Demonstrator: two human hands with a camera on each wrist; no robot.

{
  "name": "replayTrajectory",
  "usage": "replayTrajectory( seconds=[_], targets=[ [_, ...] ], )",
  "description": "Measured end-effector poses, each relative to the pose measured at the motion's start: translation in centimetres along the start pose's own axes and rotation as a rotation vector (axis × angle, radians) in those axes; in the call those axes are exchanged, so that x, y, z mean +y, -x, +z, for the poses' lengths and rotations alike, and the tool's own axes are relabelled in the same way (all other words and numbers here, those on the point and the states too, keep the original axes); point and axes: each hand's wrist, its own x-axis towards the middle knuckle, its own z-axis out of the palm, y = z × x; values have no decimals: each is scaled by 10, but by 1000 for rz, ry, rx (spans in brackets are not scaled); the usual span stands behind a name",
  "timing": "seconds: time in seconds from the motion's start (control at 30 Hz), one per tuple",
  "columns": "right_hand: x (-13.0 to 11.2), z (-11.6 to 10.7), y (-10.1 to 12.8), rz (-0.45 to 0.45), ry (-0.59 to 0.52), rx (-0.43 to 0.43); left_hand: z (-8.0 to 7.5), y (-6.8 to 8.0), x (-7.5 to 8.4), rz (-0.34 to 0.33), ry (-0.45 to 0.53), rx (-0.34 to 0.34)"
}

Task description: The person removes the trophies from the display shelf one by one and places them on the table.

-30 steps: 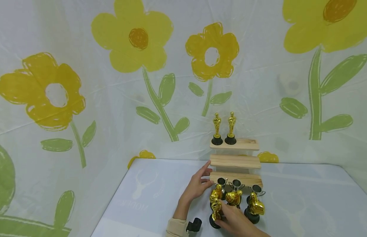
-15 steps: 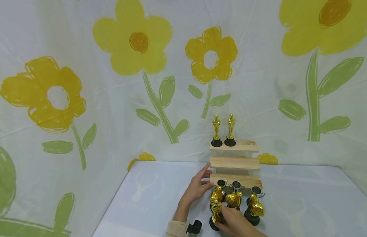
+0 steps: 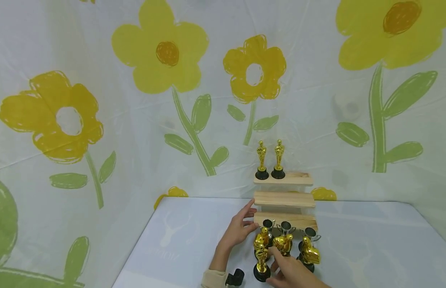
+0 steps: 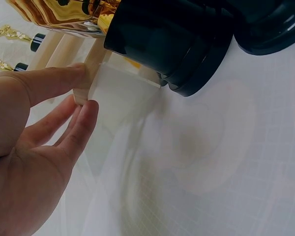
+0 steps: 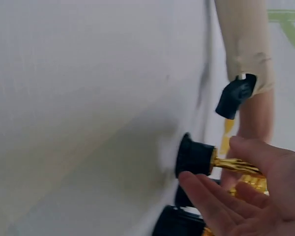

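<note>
Flower-printed cloth hangs behind a pale desk point(image 3: 179, 240) where a three-step wooden stand point(image 3: 284, 199) backs against the wall, two gold figurine trophies point(image 3: 270, 160) upright on its top step. At the stand's foot, small silver cups point(image 3: 286, 227) and gold trophies on black bases are clustered. The person's left hand point(image 3: 239, 229) rests with straight fingers against the stand's lowest step. The right hand point(image 3: 290, 272), fingers loosely extended and gripping nothing, lies beside the nearest gold figurine trophy point(image 3: 261, 260), which stands upright on the desk at the front left of the cluster.
</note>
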Motion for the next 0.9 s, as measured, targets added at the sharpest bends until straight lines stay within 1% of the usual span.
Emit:
replayTrajectory(
  seconds=[0.07, 0.17, 0.2, 0.23, 0.27, 0.37, 0.43, 0.53, 0.6, 0.67, 0.8, 0.9],
  targets=[
    [-3, -2, 4, 15, -23, -18, 2, -3, -10, -4, -9, 1],
    [-10, -7, 12, -7, -56, -35, 5, -7, -24, -6, -22, 5],
    [-12, -10, 15, -23, -64, -45, 5, -8, -24, -8, -21, 4],
    [-16, -13, 17, -36, -71, -58, 5, -9, -28, -10, -26, 6],
    [-19, -17, 19, -48, -80, -72, 5, -9, -28, -11, -25, 6],
    [-30, -29, 24, -44, -112, -110, 5, -10, -30, -18, -16, 1],
    [-38, -37, 25, -41, -130, -114, 4, -10, -31, -20, -12, 0],
    [-50, -50, 26, -57, -120, -83, 5, -9, -32, -19, -12, 2],
    [-56, -59, 26, -101, -74, -46, 5, -8, -31, -13, -18, 4],
    [-62, -68, 25, -131, -23, -1, 5, -7, -26, -6, -22, 7],
    [-70, -89, 23, -148, 17, 77, 2, -2, -8, -2, -6, 0],
    [-73, -104, 20, -169, 34, 118, -1, 1, 2, 3, 10, -8]
  ],
)
